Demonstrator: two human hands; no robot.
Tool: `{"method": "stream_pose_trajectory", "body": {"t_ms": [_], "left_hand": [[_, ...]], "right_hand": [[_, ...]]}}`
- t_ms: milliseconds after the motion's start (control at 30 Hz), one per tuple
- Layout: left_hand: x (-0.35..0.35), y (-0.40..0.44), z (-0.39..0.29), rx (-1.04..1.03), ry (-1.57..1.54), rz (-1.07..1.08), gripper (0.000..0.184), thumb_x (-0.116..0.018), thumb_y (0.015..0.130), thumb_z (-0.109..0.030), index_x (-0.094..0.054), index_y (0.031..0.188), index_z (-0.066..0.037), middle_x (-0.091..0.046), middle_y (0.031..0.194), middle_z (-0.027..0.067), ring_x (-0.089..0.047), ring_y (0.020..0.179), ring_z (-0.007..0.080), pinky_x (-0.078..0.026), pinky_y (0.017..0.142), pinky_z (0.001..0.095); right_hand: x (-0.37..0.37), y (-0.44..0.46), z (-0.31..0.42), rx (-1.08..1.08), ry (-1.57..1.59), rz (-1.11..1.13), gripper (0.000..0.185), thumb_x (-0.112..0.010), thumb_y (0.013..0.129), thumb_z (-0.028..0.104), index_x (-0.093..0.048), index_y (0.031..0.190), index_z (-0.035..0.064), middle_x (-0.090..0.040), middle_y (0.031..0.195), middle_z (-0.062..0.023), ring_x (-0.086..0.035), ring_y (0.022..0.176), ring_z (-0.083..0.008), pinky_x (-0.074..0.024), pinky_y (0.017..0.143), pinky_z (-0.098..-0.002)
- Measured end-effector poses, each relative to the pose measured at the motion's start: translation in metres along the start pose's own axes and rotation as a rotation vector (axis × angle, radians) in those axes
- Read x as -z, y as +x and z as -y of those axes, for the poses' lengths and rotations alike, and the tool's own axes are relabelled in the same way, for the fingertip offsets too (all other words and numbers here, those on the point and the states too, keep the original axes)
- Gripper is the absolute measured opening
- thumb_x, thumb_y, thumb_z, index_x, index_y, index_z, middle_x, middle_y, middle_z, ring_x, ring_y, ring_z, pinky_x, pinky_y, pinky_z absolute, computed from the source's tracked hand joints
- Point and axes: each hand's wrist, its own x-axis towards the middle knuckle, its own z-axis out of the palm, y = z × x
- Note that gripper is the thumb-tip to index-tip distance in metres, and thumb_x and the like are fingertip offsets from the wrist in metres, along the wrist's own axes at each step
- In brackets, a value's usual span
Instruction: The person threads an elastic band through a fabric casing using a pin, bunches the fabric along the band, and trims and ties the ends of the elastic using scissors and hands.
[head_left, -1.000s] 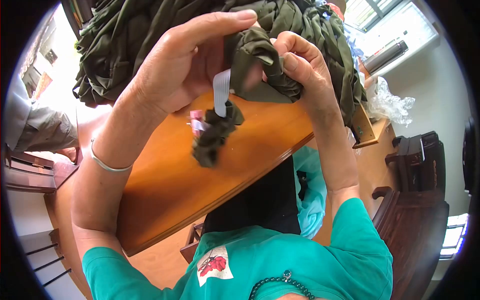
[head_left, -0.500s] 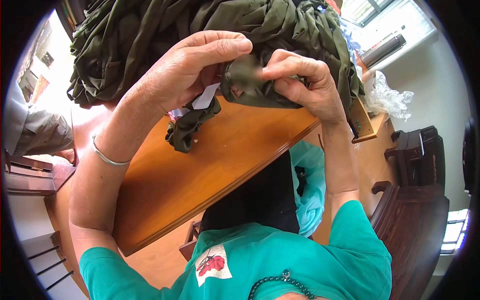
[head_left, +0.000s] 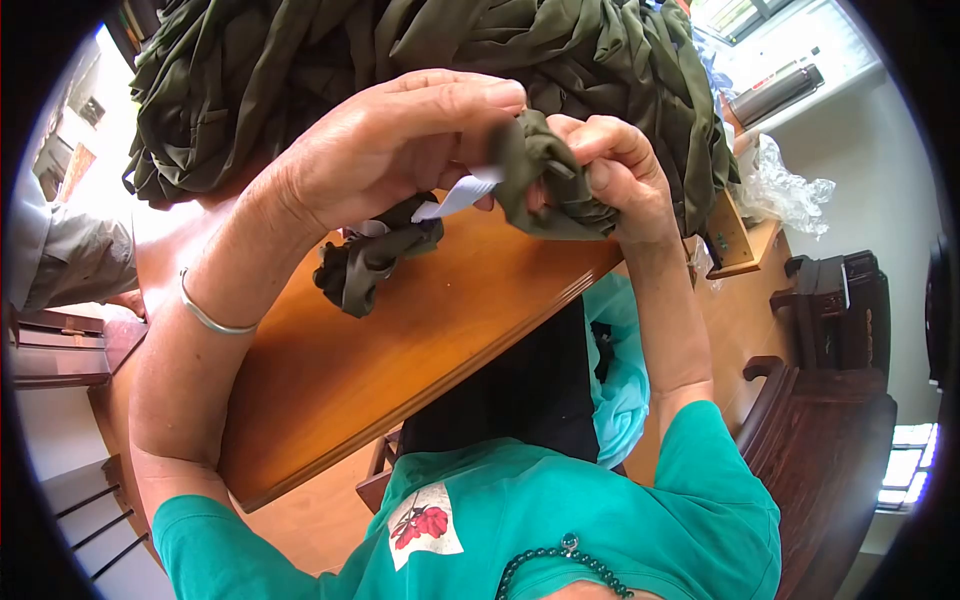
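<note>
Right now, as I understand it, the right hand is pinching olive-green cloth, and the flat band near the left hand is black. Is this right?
Not quite: the flat band near the left hand is white, not black, as the head view shows. The rest stands: the right hand is pinching olive-green cloth.

No readable text, label, brand, number or sign anywhere.
</note>
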Motion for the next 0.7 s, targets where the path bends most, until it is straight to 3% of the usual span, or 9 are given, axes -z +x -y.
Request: {"method": "stream_pose_trajectory", "body": {"t_ms": [100,233,433,533,700], "left_hand": [[0.009,-0.001,0.004,-0.017,-0.038,0.064,0.026,-0.055,0.098,-0.030,-0.062,0.091,-0.006,-0.067,0.085,0.0050,-0.067,0.085,0.0160,-0.049,0.072,0.0270],[0.003,0.002,0.001,-0.045,-0.059,0.057,0.028,-0.059,0.095,-0.032,-0.048,0.085,-0.009,-0.058,0.078,0.0039,-0.063,0.079,0.0134,-0.054,0.083,0.0292],[0.010,0.002,0.007,-0.070,-0.058,0.010,0.027,-0.059,0.095,-0.029,-0.046,0.081,-0.011,-0.050,0.077,-0.0017,-0.048,0.068,0.0065,-0.043,0.064,0.0227],[0.007,0.000,0.007,0.004,0.044,-0.075,0.029,-0.060,0.095,-0.030,-0.046,0.079,-0.011,-0.048,0.075,-0.0037,-0.041,0.065,0.0051,-0.036,0.059,0.0216],[0.007,-0.001,0.006,0.097,0.215,-0.029,0.031,-0.062,0.094,-0.032,-0.047,0.077,-0.011,-0.046,0.072,-0.0061,-0.042,0.066,0.0019,-0.036,0.059,0.0197]], "right_hand": [[0.012,-0.003,-0.002,0.000,-0.082,0.023,0.021,-0.058,0.093,0.003,-0.069,0.111,-0.0002,-0.063,0.092,-0.0043,-0.057,0.081,-0.0094,-0.0446,0.074,-0.0220],[0.010,-0.003,0.014,-0.027,-0.396,0.020,0.020,-0.061,0.091,0.002,-0.071,0.109,-0.0001,-0.064,0.092,-0.0033,-0.056,0.081,-0.0090,-0.0435,0.074,-0.0215],[0.008,-0.001,0.029,-0.025,-0.674,-0.019,0.024,-0.065,0.084,-0.006,-0.074,0.104,0.0031,-0.063,0.089,-0.0023,-0.057,0.082,-0.0099,-0.0447,0.073,-0.0225],[0.008,-0.004,0.032,-0.070,-0.718,-0.026,0.024,-0.065,0.083,-0.007,-0.075,0.103,0.0044,-0.063,0.090,-0.0020,-0.058,0.083,-0.0104,-0.0457,0.072,-0.0226],[0.002,-0.006,0.034,-0.075,-0.771,0.018,0.023,-0.067,0.083,-0.007,-0.075,0.101,0.0048,-0.063,0.088,-0.0022,-0.059,0.083,-0.0114,-0.0470,0.071,-0.0228]]}}
